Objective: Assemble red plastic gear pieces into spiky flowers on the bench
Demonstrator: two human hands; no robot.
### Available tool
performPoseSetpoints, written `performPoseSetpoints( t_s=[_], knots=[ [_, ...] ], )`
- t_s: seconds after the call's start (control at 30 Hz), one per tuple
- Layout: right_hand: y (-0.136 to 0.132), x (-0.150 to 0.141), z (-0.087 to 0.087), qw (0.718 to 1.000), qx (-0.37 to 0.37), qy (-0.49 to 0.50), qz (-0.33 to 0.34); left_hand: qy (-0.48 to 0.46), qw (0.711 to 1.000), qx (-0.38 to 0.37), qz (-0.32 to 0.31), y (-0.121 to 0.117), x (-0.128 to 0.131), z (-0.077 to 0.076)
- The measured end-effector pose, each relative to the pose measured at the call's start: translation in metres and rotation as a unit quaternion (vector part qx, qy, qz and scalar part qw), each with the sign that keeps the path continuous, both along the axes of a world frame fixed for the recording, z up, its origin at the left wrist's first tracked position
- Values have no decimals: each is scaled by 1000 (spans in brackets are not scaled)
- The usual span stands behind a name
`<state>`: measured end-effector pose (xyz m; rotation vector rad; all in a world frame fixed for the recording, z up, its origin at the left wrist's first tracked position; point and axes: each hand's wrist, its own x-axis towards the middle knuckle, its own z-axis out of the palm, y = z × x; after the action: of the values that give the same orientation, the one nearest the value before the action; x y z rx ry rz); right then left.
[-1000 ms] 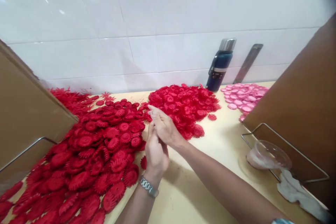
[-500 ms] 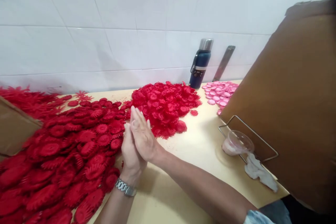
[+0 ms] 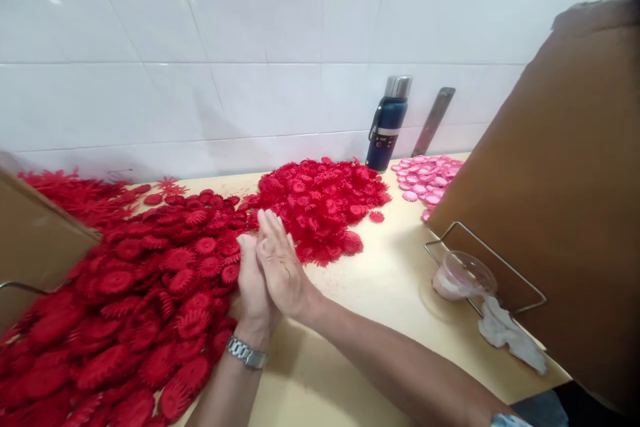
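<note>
Palm to palm, my left hand [image 3: 254, 287] and my right hand [image 3: 284, 273] are pressed together above the table, fingers straight and pointing away from me. Both are closed against each other; what lies between the palms, if anything, is hidden. The right hand covers part of the left. To their left spreads a large heap of red, toothed-edge discs [image 3: 165, 293] like flower pieces. Just beyond the fingertips is a second pile of brighter red frilled flower pieces [image 3: 320, 207]. A metal-band watch [image 3: 247, 352] is on my left wrist.
A blue flask [image 3: 389, 123] stands by the tiled wall, with a dark flat strip [image 3: 434, 121] leaning nearby. Pink discs [image 3: 427, 177] lie beside a tall brown cardboard panel [image 3: 560, 187]. A clear cup [image 3: 463, 273] and white cloth [image 3: 510, 335] sit near a wire stand [image 3: 493, 250].
The view has shifted slightly, so the scene sits a little further right. My hands stay pressed together, with the right palm slightly shifted against the left.
</note>
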<state>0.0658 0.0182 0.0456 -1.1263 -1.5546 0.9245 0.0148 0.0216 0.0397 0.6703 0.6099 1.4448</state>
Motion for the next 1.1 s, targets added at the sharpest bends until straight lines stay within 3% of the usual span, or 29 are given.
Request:
performPoseSetpoints(
  t_s=[0.17, 0.37, 0.53, 0.73, 0.9, 1.0, 1.1],
  knots=[
    [33, 5, 0, 999, 7, -7, -31, -34, 998, 48, -26, -4, 10, 4],
    [55, 19, -10, 997, 29, 61, -42, -36, 998, 26, -48, -15, 18, 0],
    [47, 34, -12, 996, -21, 75, -43, -25, 997, -4, -76, -23, 24, -6],
    [13, 21, -22, 1000, 3, 9, -16, -43, 998, -34, -35, -16, 18, -7],
    [40, 24, -18, 997, 2, 56, -45, -53, 997, 8, -52, -20, 22, -8],
    [58, 33, -21, 993, -46, 100, -42, -44, 996, 29, -69, -24, 23, -6],
    [58, 43, -27, 988, -90, 114, -56, -29, 994, 35, -98, -28, 24, -5]
  ],
)
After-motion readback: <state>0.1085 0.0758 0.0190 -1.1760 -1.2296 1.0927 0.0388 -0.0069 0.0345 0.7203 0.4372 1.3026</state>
